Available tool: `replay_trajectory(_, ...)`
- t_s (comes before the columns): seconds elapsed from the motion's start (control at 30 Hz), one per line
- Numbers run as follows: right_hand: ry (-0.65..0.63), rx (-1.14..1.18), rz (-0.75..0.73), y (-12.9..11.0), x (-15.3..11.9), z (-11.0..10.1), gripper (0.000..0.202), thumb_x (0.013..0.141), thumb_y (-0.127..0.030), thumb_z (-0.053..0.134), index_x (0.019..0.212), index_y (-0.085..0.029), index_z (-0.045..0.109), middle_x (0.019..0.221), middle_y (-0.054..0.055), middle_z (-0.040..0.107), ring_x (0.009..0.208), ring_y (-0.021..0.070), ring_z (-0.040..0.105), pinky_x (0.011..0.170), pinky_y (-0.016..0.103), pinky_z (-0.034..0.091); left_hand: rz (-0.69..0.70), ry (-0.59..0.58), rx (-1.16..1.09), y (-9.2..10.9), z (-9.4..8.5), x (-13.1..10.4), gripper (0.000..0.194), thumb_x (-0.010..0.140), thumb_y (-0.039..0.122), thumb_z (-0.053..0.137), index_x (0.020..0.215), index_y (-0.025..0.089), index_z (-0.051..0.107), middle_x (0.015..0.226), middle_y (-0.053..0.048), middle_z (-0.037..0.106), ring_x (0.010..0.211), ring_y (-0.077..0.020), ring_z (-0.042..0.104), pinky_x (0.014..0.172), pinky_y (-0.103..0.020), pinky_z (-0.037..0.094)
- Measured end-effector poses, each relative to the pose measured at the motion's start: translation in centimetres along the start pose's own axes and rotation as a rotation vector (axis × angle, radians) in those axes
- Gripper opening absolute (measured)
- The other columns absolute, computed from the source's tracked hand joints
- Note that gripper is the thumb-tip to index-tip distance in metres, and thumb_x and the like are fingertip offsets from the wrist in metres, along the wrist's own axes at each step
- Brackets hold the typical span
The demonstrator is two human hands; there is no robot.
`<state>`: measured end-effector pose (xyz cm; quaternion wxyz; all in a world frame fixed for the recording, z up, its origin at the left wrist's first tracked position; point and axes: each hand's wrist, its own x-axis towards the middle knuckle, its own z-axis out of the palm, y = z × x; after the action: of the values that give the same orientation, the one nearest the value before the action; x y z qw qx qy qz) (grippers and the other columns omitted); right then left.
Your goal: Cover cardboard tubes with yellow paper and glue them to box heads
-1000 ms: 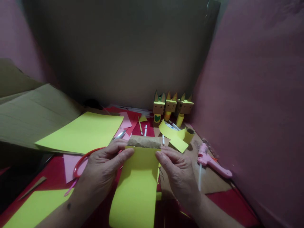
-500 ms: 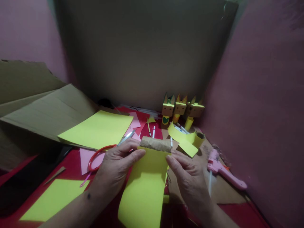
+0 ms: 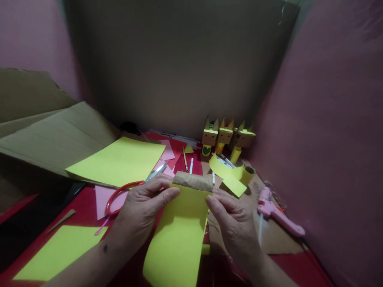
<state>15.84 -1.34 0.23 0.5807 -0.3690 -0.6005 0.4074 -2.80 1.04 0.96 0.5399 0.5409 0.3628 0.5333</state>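
Note:
A long yellow paper strip [image 3: 179,231] hangs down from a brown cardboard roll [image 3: 193,181], its top edge lying along the roll. At the left end, my left hand [image 3: 143,207] pinches strip and roll between thumb and fingers. My right hand [image 3: 233,215] grips the right end in the same way, thumb on the paper. Red-handled scissors [image 3: 112,199] lie beside my left hand, blades partly behind its fingers. Right of my right hand rests a pink glue gun [image 3: 277,213] on a cardboard sheet [image 3: 277,245].
Three cardboard figures with pointed ears [image 3: 210,137] stand at the back. Before them lie a curled yellow strip [image 3: 223,169] and pens. At left are a large cardboard piece [image 3: 60,135], a yellow sheet [image 3: 119,161] and another yellow sheet [image 3: 56,251]. A pink wall [image 3: 335,139] rises at right.
The whole view has shifted slightly, so things appear a little further left. Both hands keep their hold on the strip and roll.

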Motion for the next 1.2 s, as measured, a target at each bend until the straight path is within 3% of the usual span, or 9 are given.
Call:
replay_trajectory(0.23, 0.022, 0.028, 0.021, 0.07, -0.07, 0.15, 0.018, 0.090, -0.029, 0.063, 0.081, -0.027, 0.078, 0.073, -0.001, 0.063, 0.072, 0.0142, 0.056, 0.070, 0.029, 0.047, 0.000, -0.025, 0.022, -0.44, -0.40, 0.03, 0.008, 0.087, 0.029, 0.068, 0.090, 0.030, 0.076, 0.102, 0.001, 0.068, 0.095, -0.0178, 0.063, 0.085, -0.029, 0.051)
replay_trajectory(0.47, 0.036, 0.036, 0.030, 0.15, 0.06, 0.00, 0.021, 0.089, -0.029, 0.065, 0.071, -0.025, 0.075, 0.067, -0.001, 0.056, 0.067, 0.0139, 0.050, 0.067, 0.029, 0.046, 0.046, -0.011, 0.028, -0.40, -0.16, 0.08, 0.010, 0.087, 0.026, 0.069, 0.090, 0.031, 0.076, 0.098, 0.002, 0.068, 0.095, -0.0172, 0.063, 0.089, -0.028, 0.049)
replay_trajectory(0.77, 0.091, 0.083, -0.027, 0.55, -0.12, 0.21, 0.016, 0.089, -0.027, 0.064, 0.087, -0.031, 0.079, 0.076, 0.000, 0.067, 0.075, 0.0153, 0.058, 0.072, 0.029, 0.050, -0.020, -0.084, -0.014, -0.37, -0.03, -0.21, 0.018, 0.085, 0.030, 0.069, 0.101, 0.033, 0.075, 0.117, -0.001, 0.069, 0.103, -0.0205, 0.063, 0.089, -0.032, 0.052)
replay_trajectory(1.0, 0.049, 0.023, 0.007, 0.19, 0.01, 0.25, 0.016, 0.088, -0.028, 0.066, 0.077, -0.027, 0.078, 0.071, -0.001, 0.062, 0.070, 0.0128, 0.055, 0.070, 0.026, 0.050, -0.004, -0.028, 0.033, -0.08, 0.29, -0.19, 0.014, 0.084, 0.030, 0.071, 0.096, 0.028, 0.078, 0.111, -0.004, 0.072, 0.103, -0.0229, 0.065, 0.096, -0.036, 0.050)
replay_trajectory(1.1, 0.034, 0.086, 0.014, 0.45, -0.07, 0.17, 0.009, 0.086, -0.029, 0.070, 0.088, -0.030, 0.078, 0.084, 0.000, 0.068, 0.079, 0.0144, 0.060, 0.074, 0.028, 0.052, 0.021, -0.015, 0.049, 0.06, 0.34, -0.26, 0.014, 0.084, 0.029, 0.071, 0.096, 0.029, 0.078, 0.112, -0.003, 0.072, 0.104, -0.0228, 0.064, 0.098, -0.037, 0.047)
replay_trajectory(1.2, 0.026, 0.157, 0.087, 0.63, -0.21, 0.24, 0.016, 0.082, -0.030, 0.073, 0.098, -0.031, 0.078, 0.092, 0.002, 0.071, 0.083, 0.0176, 0.064, 0.074, 0.031, 0.054, 0.055, -0.022, 0.086, 0.11, 0.38, -0.38, 0.012, 0.083, 0.028, 0.071, 0.093, 0.029, 0.078, 0.110, -0.003, 0.072, 0.102, -0.0227, 0.064, 0.098, -0.037, 0.047)
